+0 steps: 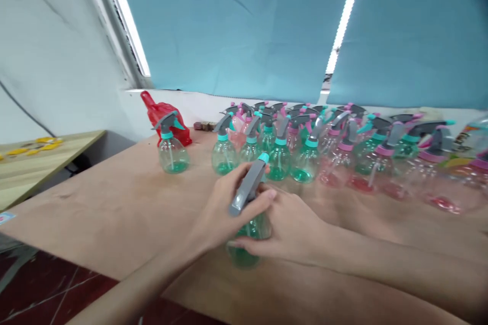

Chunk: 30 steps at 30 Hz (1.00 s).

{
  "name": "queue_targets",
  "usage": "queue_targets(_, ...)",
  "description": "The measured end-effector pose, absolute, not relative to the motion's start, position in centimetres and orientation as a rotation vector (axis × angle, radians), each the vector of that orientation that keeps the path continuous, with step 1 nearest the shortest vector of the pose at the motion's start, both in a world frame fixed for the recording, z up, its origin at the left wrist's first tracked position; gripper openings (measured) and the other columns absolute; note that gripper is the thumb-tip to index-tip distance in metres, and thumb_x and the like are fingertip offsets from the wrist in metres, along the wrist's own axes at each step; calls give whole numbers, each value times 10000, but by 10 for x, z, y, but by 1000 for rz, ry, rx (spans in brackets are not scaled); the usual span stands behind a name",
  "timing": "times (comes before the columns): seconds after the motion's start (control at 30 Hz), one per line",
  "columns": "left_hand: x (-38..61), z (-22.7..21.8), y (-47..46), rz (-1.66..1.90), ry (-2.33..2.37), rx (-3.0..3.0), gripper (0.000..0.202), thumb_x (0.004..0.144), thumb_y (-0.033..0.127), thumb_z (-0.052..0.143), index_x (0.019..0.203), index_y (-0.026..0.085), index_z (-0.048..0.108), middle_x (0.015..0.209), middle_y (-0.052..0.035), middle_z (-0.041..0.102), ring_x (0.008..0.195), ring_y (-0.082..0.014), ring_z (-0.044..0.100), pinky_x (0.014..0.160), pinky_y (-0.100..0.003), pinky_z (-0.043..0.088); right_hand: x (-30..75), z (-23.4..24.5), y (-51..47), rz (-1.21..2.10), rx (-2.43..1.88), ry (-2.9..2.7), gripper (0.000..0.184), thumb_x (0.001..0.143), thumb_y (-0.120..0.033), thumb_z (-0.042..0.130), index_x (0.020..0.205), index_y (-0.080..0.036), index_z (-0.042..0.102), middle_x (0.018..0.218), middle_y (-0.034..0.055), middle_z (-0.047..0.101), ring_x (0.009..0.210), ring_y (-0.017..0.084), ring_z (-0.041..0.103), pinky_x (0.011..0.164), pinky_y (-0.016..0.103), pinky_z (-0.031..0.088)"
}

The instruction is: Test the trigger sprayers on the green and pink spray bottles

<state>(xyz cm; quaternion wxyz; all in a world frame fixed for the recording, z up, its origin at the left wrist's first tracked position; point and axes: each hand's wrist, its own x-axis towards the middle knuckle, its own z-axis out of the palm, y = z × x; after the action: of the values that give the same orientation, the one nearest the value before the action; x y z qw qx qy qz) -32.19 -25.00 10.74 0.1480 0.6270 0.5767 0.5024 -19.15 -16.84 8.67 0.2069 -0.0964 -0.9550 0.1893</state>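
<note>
A green see-through spray bottle [247, 236] with a grey trigger head stands tilted on the wooden table [114, 198] between both my hands. My left hand [224, 208] is wrapped round the grey spray head and the bottle's neck. My right hand [285, 228] grips the bottle's round body from the right, fingers curled under it. Both hands are closed on this one bottle.
Behind stand several green and pink spray bottles [305, 147] in rows, one green bottle [172, 150] apart at the left. A red plastic object [163, 114] lies at the back by the wall. A second wooden table [34, 157] is at the left; blue blinds hang above.
</note>
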Motion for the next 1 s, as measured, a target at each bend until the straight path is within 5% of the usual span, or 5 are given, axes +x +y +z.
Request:
queue_targets(0.13, -293, 103, -232, 1431, 1552, 1808, 255, 860, 193, 565, 1113, 217, 567, 1044, -41, 669, 968, -202, 652, 857, -350, 532, -162, 80, -158, 421, -347, -2631, 467, 799, -606, 622, 1022, -199, 676, 979, 102, 701, 948, 312, 639, 762, 433, 542)
queue_targets(0.37, -263, 94, -197, 1439, 1513, 1806, 255, 807, 157, 496, 1043, 195, 584, 981, -42, 645, 905, -201, 636, 848, -376, 522, -118, 61, -129, 329, -403, -2576, 738, 811, -767, 478, 1198, -149, 590, 1157, 178, 647, 1042, 353, 612, 848, 526, 525)
queue_targets(0.6, -245, 92, -176, 1448, 1507, 1732, 305, 767, 175, 504, 1052, 217, 605, 862, -14, 643, 862, -210, 633, 697, -319, 501, -45, 15, -75, 425, -544, -2742, 704, 896, -656, 478, 1411, -176, 450, 1446, 178, 473, 1302, 334, 461, 1036, 532, 420)
queue_targets(0.8, -230, 92, -151, 1379, 1514, 1724, 125, 768, 192, 500, 871, 229, 561, 720, 20, 523, 812, -205, 607, 652, -304, 460, 2, -12, -48, 482, -726, -2766, 753, 884, -641, 517, 1467, -178, 405, 1561, 159, 306, 1427, 345, 270, 1126, 552, 299)
queue_targets(1.0, -216, 89, -127, 1398, 1447, 1767, 156, 783, 212, 510, 923, 224, 579, 747, 13, 539, 730, -177, 551, 666, -312, 447, 10, -19, -46, 568, -727, -2733, 813, 846, -656, 568, 1499, -228, 341, 1576, 117, 266, 1448, 344, 198, 1144, 573, 237)
